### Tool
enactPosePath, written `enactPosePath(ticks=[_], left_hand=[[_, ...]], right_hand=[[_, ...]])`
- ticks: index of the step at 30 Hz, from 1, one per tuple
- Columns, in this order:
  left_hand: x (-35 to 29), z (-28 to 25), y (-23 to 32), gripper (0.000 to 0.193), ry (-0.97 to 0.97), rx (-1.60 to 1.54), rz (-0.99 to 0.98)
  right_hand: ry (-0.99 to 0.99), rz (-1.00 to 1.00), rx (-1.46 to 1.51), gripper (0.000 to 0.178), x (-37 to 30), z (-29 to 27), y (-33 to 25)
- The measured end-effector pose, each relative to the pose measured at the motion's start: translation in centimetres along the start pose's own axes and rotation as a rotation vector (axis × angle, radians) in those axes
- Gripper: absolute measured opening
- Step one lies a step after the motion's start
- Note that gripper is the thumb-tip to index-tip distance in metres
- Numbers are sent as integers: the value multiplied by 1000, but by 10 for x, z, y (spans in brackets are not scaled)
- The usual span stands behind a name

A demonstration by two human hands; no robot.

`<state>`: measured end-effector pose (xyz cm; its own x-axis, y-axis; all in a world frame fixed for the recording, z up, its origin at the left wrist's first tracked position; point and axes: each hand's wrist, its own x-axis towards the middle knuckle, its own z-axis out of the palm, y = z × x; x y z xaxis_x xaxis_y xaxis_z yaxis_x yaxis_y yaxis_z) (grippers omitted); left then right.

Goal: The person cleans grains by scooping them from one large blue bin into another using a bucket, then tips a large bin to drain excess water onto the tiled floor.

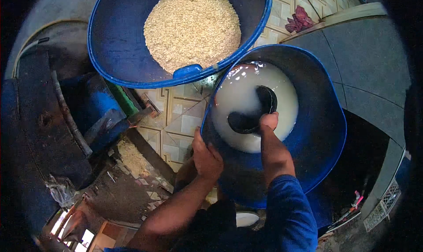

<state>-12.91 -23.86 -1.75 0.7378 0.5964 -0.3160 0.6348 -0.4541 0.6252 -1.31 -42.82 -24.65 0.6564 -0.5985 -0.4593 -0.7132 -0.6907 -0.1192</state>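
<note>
Cloudy whitish liquid (282, 93) partly fills a deep blue barrel (317, 133) in front of me. My right hand (269, 121) reaches down inside it, closed on the near right edge of a black bowl (267, 98). The bowl is tilted and partly sunk; liquid covers much of its middle. On the barrel's left rim rests my left hand (207, 160), its fingers wrapped round the edge. Beyond the barrel, at the upper left, a wide blue tub (119, 53) holds a large heap of pale beans or grains (191, 29).
Patterned floor tiles (180, 106) show between the containers. A grey tiled ledge (365, 62) borders the right side, with a dark red cloth (300, 20) near its far end. Dark equipment (39, 115) stands at the left, by a crumpled clear plastic bag (61, 191).
</note>
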Motion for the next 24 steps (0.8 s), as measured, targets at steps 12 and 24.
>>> enactPosePath(ticks=[12, 24], left_hand=[[0, 5, -3, 51, 87, 7, 121], [5, 2, 5, 52, 118, -135, 92]], right_hand=[[-97, -42, 141, 25, -14, 40, -28], [-680, 204, 1136, 27, -51, -42, 76]])
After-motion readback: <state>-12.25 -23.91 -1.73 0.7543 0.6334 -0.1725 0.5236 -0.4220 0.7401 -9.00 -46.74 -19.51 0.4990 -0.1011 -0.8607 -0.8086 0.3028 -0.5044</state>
